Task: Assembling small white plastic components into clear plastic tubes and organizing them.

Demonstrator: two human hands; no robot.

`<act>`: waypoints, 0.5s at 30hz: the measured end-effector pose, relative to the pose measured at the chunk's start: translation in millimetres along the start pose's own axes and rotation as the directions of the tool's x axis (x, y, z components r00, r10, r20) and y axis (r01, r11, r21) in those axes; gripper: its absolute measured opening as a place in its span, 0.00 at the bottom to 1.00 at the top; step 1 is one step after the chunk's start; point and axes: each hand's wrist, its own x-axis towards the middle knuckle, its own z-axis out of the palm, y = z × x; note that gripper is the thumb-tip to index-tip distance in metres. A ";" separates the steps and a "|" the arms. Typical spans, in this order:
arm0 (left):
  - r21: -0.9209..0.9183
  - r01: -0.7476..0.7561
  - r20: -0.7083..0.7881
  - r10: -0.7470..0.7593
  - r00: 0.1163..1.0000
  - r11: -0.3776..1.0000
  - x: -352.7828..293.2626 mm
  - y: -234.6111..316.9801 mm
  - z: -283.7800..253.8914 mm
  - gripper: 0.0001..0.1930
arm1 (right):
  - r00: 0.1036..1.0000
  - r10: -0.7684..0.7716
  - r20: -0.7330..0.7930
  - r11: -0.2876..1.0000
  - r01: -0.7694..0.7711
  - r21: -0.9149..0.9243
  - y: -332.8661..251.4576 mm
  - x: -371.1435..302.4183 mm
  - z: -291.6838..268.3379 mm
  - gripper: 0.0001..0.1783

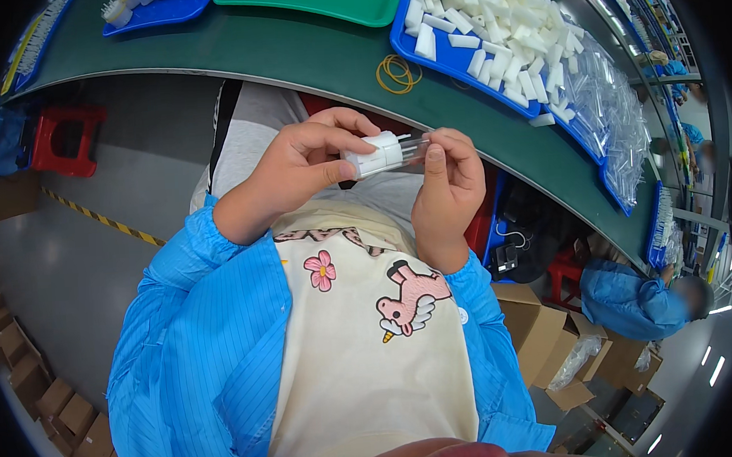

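Above my lap, my left hand (300,161) is closed round a white plastic cylinder (373,156), thumb below and fingers above. Thin prongs stick out of the cylinder's right end, inside or beside a clear plastic sleeve (410,154). My right hand (450,183) pinches the far end of that sleeve between thumb and fingers. Cylinder and sleeve lie in one line, tilted slightly up to the right. How deep the cylinder sits in the sleeve I cannot tell.
Beyond my hands runs a green worktable (291,63). On it are yellow rubber bands (398,74), a blue tray (456,61) heaped with white foam-like blocks, clear plastic pieces (612,108) and a green tray (304,2). Red stools, cardboard boxes (524,328) and another person (635,301) are nearby.
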 end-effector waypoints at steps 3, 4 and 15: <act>-0.122 -0.041 -0.041 0.036 0.999 0.992 0.5 -5.6 4.4 0.17 | 0.998 -0.068 0.005 0.995 0.068 -0.077 -3.6 -2.2 5.0 0.12; -0.149 -0.070 -0.052 0.063 0.997 0.986 0.4 -7.2 4.9 0.18 | 0.997 -0.073 0.024 0.995 0.074 -0.065 -6.6 -3.5 8.4 0.14; -0.098 -0.124 -0.007 0.124 0.992 0.987 -2.2 -15.1 4.4 0.20 | 0.965 -0.157 0.208 0.987 0.157 0.020 -2.3 -9.9 19.1 0.24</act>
